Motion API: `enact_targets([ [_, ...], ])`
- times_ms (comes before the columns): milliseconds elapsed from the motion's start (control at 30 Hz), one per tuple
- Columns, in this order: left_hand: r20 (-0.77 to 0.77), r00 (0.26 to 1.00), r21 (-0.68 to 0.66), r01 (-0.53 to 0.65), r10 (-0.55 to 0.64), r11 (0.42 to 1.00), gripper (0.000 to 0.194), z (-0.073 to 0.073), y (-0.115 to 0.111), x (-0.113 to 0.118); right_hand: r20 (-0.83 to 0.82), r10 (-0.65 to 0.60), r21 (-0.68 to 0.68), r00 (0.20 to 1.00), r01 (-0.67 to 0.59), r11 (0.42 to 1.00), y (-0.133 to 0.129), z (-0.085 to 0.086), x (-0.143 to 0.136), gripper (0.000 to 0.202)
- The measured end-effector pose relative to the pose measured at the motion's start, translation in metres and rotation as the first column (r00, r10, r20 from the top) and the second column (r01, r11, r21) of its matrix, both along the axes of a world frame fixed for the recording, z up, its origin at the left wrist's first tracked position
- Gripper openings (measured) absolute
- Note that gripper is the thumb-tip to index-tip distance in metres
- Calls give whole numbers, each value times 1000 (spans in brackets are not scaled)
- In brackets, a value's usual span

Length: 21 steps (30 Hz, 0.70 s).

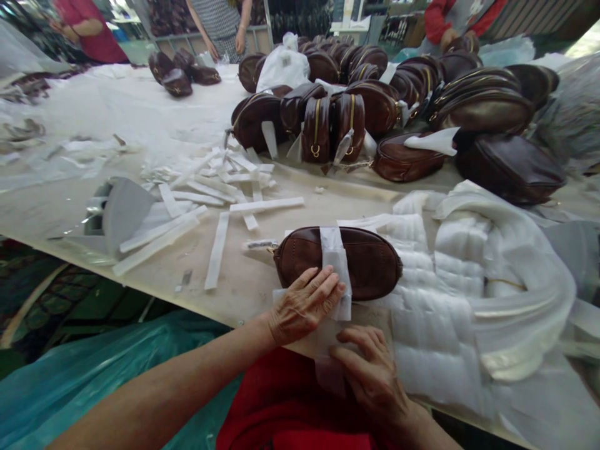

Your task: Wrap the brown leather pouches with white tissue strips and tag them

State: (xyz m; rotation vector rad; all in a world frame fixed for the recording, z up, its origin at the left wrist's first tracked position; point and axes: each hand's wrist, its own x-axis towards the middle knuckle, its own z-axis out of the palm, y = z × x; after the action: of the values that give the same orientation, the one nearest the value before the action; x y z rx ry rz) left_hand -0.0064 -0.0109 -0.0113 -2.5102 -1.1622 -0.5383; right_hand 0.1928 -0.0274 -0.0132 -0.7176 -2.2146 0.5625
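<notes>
A dark brown oval leather bag (370, 262) lies on the table in front of me. A white foam strip (332, 240) is wrapped across its middle. My left hand (307, 304) lies flat over the strip at the bag's near side, fingers stretched out. Closer to my body, my right hand (370, 362) has bent fingers at the edge of a translucent strip (330, 369) that hangs over the table edge; its grip is partly hidden. A small wrapped zip pull (261, 245) sticks out from the bag's left end.
Loose white strips (218, 250) and a grey tape dispenser (124, 215) lie to the left. Stacked white foam sheets (431, 337) cover the right side. Many brown bags (379, 103) crowd the far side. Other people (220, 28) stand beyond the table.
</notes>
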Motion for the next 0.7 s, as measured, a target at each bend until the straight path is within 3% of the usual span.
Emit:
enact_targets([
  [167, 6, 1000, 12, 9, -9, 1000, 34, -1, -1, 0, -102, 73, 54, 992, -68, 996, 7, 9, 14, 25],
  [500, 59, 997, 50, 54, -57, 997, 31, -2, -3, -2, 56, 138, 281, 989, -148, 948, 21, 46, 22, 25],
  [700, 27, 999, 2, 41, -41, 999, 32, 5, -4, 0, 104, 125, 280, 987, -150, 948, 37, 59, 29, 24],
])
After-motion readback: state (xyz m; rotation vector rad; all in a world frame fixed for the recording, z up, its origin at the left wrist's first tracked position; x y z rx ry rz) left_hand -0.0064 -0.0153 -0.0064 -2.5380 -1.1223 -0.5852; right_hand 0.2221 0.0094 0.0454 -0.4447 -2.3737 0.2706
